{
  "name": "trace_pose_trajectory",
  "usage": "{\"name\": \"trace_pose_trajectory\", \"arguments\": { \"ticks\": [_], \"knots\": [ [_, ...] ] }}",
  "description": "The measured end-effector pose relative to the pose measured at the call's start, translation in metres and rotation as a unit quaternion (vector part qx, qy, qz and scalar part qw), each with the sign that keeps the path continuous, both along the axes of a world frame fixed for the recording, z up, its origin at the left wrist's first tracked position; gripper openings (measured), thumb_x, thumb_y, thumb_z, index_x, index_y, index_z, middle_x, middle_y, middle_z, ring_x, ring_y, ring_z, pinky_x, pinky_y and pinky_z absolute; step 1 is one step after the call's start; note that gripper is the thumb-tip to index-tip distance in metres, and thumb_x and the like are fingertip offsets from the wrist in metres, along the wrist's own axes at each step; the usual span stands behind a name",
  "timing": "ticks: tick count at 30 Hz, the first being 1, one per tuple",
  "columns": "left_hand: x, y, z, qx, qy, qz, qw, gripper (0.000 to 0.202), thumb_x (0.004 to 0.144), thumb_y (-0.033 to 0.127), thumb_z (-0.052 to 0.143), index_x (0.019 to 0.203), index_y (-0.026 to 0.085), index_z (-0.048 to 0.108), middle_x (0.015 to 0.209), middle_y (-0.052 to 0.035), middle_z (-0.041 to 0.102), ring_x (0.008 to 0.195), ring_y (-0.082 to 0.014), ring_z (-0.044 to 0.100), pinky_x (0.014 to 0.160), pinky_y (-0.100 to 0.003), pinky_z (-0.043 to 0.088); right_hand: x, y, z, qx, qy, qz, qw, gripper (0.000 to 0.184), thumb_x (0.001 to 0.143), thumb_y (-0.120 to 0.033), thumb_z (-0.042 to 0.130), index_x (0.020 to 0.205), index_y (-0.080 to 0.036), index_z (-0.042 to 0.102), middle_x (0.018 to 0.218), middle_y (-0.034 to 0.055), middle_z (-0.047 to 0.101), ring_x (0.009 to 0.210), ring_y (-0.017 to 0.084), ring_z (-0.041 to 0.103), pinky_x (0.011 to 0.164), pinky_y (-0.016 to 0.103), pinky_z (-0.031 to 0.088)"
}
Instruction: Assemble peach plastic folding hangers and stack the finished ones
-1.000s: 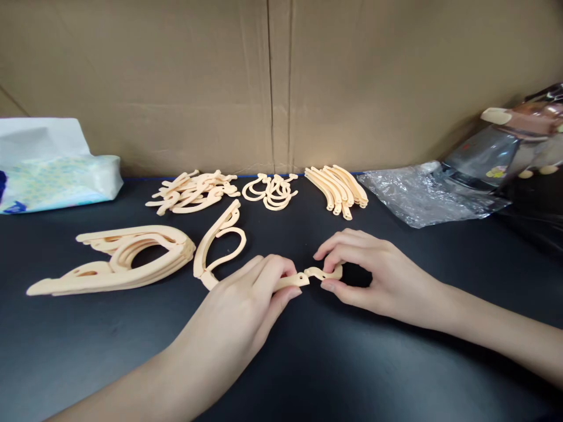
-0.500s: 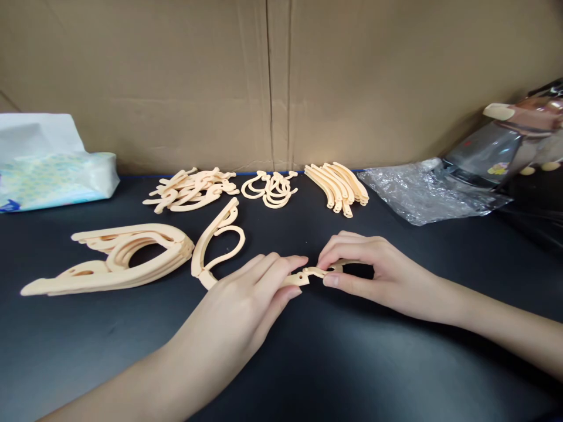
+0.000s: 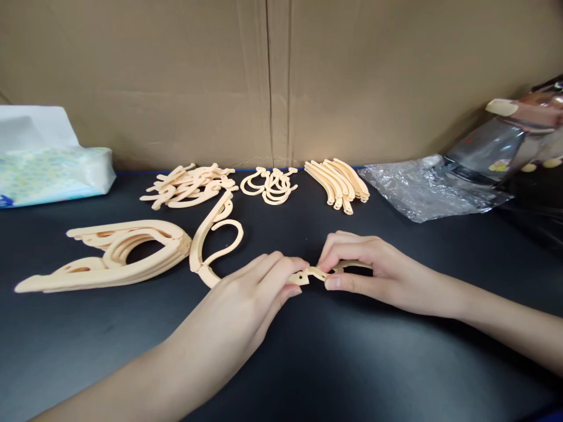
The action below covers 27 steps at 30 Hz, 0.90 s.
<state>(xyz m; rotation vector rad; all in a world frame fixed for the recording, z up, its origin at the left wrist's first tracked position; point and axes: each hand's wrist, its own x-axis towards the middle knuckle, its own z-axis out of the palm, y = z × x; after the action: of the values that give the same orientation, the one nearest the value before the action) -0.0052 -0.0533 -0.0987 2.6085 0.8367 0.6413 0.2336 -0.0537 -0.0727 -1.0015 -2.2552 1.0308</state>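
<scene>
My left hand [image 3: 253,293] is closed on a cream plastic hanger arm [image 3: 301,278], whose end with a small hole sticks out past the fingertips. My right hand [image 3: 367,264] pinches a slim curved hanger piece [image 3: 317,272]; its tip meets the holed end, and part of it shows behind the fingers. Just left of my left hand lies a part-built hanger [image 3: 202,246] with a hook [image 3: 240,234]. Its lower end runs under that hand, so I cannot tell whether it joins the arm held there.
Folded hangers [image 3: 145,281] are stacked at left. Along the back lie a heap of curved parts [image 3: 193,184], loose hooks [image 3: 275,190] and a bundle of arms [image 3: 336,181]. A clear plastic bag [image 3: 409,187] and a clear bottle [image 3: 484,149] are at right, a tissue pack [image 3: 57,176] at left.
The view has shifted slightly. The curved piece in my right hand sits a little closer against the holed end; both hands keep their grip.
</scene>
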Motion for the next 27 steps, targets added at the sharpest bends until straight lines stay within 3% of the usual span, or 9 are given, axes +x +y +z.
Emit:
{"name": "trace_pose_trajectory", "arguments": {
  "ticks": [8, 16, 20, 24, 27],
  "knots": [
    [0.001, 0.000, 0.002, -0.052, -0.019, -0.002, 0.998, 0.019, 0.101, 0.015, 0.041, 0.115, 0.027, 0.046, 0.103, 0.0040, 0.058, 0.091, -0.0099, 0.059, 0.077, -0.021, 0.044, -0.001, -0.002, 0.000, 0.004, -0.017, 0.017, 1.000, 0.013, 0.097, -0.025, 0.055, 0.093, -0.016, 0.065, 0.089, 0.0012, 0.058, 0.084, 0.012, 0.053, 0.078, 0.024, 0.042],
    [0.001, -0.001, 0.003, -0.073, -0.010, 0.000, 0.997, 0.013, 0.101, 0.017, 0.041, 0.107, 0.023, 0.050, 0.097, 0.0025, 0.060, 0.085, -0.0128, 0.060, 0.073, -0.024, 0.046, -0.002, -0.004, -0.001, 0.080, -0.056, 0.037, 0.995, 0.012, 0.097, -0.025, 0.055, 0.099, -0.016, 0.063, 0.094, 0.0035, 0.058, 0.087, 0.013, 0.055, 0.079, 0.025, 0.044],
    [0.001, -0.001, 0.003, -0.094, -0.023, 0.008, 0.995, 0.016, 0.101, 0.018, 0.042, 0.113, 0.024, 0.050, 0.104, 0.0016, 0.062, 0.091, -0.0132, 0.062, 0.077, -0.024, 0.047, -0.002, -0.007, 0.004, 0.146, -0.112, 0.045, 0.982, 0.015, 0.099, -0.023, 0.050, 0.103, -0.017, 0.063, 0.096, 0.0053, 0.059, 0.085, 0.014, 0.055, 0.076, 0.026, 0.045],
    [0.002, -0.001, 0.006, -0.108, -0.036, 0.004, 0.994, 0.016, 0.100, 0.018, 0.044, 0.111, 0.024, 0.053, 0.101, 0.0028, 0.063, 0.090, -0.0121, 0.062, 0.077, -0.023, 0.047, -0.003, -0.012, 0.006, 0.254, -0.170, 0.041, 0.951, 0.018, 0.099, -0.020, 0.047, 0.096, -0.013, 0.064, 0.095, 0.0084, 0.061, 0.082, 0.018, 0.053, 0.072, 0.032, 0.045],
    [0.003, -0.001, 0.008, -0.103, -0.043, 0.000, 0.994, 0.015, 0.100, 0.017, 0.045, 0.110, 0.023, 0.055, 0.099, 0.0034, 0.063, 0.088, -0.0107, 0.062, 0.076, -0.021, 0.046, -0.005, -0.013, 0.006, 0.293, -0.177, 0.035, 0.939, 0.018, 0.098, -0.019, 0.048, 0.095, -0.012, 0.064, 0.096, 0.0094, 0.063, 0.081, 0.018, 0.054, 0.071, 0.032, 0.046]
  ]
}}
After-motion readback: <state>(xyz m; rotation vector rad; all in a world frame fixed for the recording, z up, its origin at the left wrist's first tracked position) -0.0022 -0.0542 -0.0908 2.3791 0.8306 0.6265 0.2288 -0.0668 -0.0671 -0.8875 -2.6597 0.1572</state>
